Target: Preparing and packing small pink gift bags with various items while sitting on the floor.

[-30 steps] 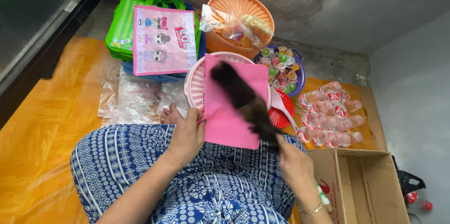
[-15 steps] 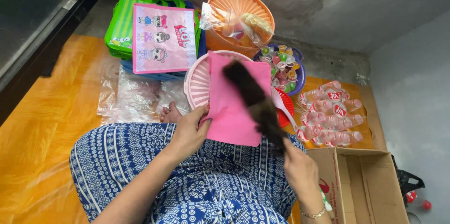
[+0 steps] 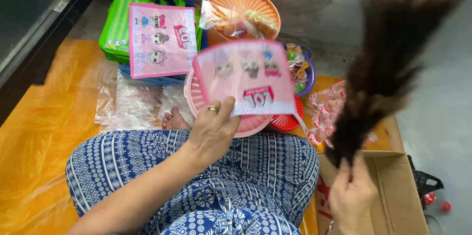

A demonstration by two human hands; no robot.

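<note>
Seated on the orange floor mat [image 3: 34, 132], we hold a pink cartoon-print bag [image 3: 246, 80] up by its lower edge, the left hand [image 3: 212, 134] in a firm grip with thumb on top, above the pink basket [image 3: 194, 98]. At four o'clock the right hand [image 3: 351, 198] has its grip closed around the stem of a dark feather duster [image 3: 381, 73], raised and blurred beside the cardboard box [image 3: 393, 195]. To dust well, we judge, keep the bag flat and steady and sweep lightly away from the body.
</note>
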